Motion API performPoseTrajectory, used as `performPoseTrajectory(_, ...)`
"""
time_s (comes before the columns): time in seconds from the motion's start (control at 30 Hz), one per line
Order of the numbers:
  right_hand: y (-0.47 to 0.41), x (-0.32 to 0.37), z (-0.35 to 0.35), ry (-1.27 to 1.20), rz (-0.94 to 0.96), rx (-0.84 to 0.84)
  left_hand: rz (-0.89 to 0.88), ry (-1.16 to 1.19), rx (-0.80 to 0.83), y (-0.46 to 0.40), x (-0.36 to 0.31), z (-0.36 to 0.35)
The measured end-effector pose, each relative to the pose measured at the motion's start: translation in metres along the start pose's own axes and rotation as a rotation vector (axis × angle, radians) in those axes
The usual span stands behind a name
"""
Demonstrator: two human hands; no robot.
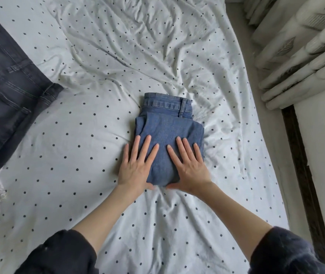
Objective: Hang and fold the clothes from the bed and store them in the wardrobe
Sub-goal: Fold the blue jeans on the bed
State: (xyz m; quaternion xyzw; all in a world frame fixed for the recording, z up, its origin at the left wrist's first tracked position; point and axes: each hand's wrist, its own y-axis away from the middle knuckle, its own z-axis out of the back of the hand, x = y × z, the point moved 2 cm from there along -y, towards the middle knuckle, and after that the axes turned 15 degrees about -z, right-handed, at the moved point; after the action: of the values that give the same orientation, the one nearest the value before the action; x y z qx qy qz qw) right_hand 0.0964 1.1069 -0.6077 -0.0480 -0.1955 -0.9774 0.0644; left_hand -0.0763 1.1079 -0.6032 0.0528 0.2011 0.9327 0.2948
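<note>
Blue jeans (165, 133): 1, folded, mid-bed (98, 80) | dark jeans (5, 91): 1, spread flat, far left, well apart | left hand (136, 167): fingers straight, spread wide, flat on blue jeans' near left edge | right hand (189, 165): fingers straight, flat on near right part | curtain (300, 46): 1, right of bed

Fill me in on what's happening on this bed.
A person is folding clothes. Both hands, left hand and right hand, press flat with straight fingers on a pair of blue jeans already folded into a compact bundle on the polka-dot sheet. A dark grey pair of jeans lies unfolded at the left. No wardrobe is in view.
</note>
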Motion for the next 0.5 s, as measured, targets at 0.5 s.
performPoseTrajectory(0.5, -0.055, -0.055, 0.082, -0.859, -0.531, 0.123, 0.32, 1.242, -0.321, -0.052, 0.076, 0.079)
